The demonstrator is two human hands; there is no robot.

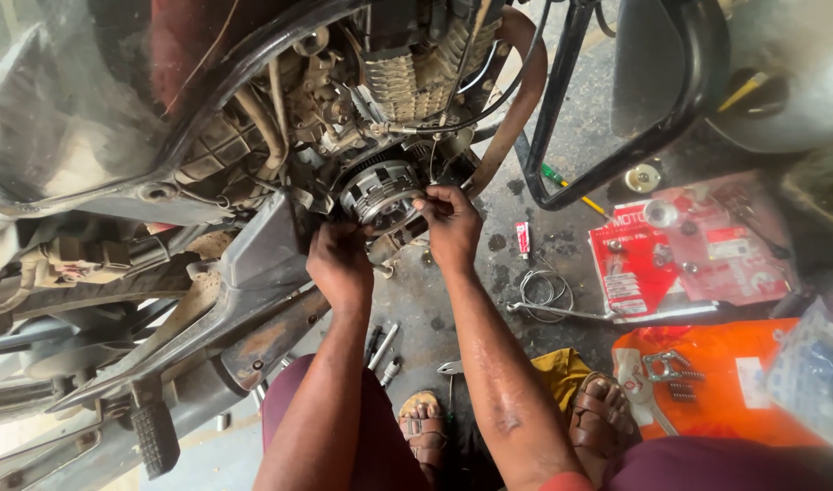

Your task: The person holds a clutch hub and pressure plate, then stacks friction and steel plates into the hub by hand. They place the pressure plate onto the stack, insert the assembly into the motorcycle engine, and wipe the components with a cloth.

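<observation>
Nearest, sandalled feet (598, 414) rest on the oily floor (416, 309) among loose tools (383, 345). Above them the left hand (341, 264) curls under the round metal clutch assembly (380, 195), fingers hidden, so its hold is unclear. The right hand (452, 225) pinches the clutch's right edge. The clutch sits in the motorcycle engine (407, 73). A red carton (684, 255) lies to the right.

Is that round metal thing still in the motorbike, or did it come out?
In. The round clutch sits in the open side of the engine, and the left hand and right hand touch it there.
</observation>
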